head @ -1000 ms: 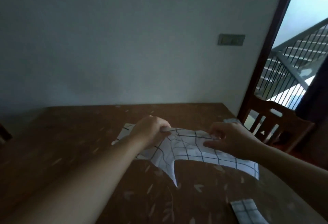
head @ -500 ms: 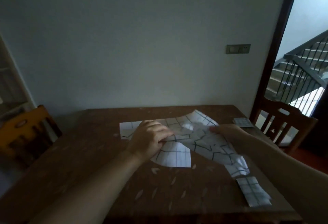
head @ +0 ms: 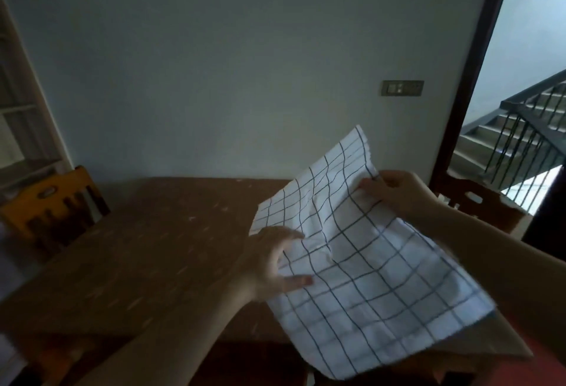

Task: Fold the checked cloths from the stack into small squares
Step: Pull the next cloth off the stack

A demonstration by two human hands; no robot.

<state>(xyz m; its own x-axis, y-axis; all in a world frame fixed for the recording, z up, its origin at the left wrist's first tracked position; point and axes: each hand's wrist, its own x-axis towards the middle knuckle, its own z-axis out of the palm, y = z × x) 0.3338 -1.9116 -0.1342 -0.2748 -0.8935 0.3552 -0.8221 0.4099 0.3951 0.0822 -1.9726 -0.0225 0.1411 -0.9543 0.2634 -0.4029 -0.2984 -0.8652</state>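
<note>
A white checked cloth [head: 361, 266] with dark grid lines hangs spread out in the air above the right half of the brown wooden table [head: 159, 257]. My right hand [head: 395, 194] pinches its upper right edge. My left hand [head: 272, 263] is at the cloth's left edge with fingers apart, thumb and fingers around the edge; whether it grips is unclear. The stack and the folded cloths are hidden behind the raised cloth.
An orange wooden chair [head: 52, 205] stands at the table's left. Another chair [head: 487, 208] stands at the right by an open doorway with a stair railing [head: 530, 128]. A wall switch [head: 401, 88] is on the grey wall behind the table.
The cloth went from lying crumpled on the table to being lifted and spread open in the air. Both hands rose and moved right with it.
</note>
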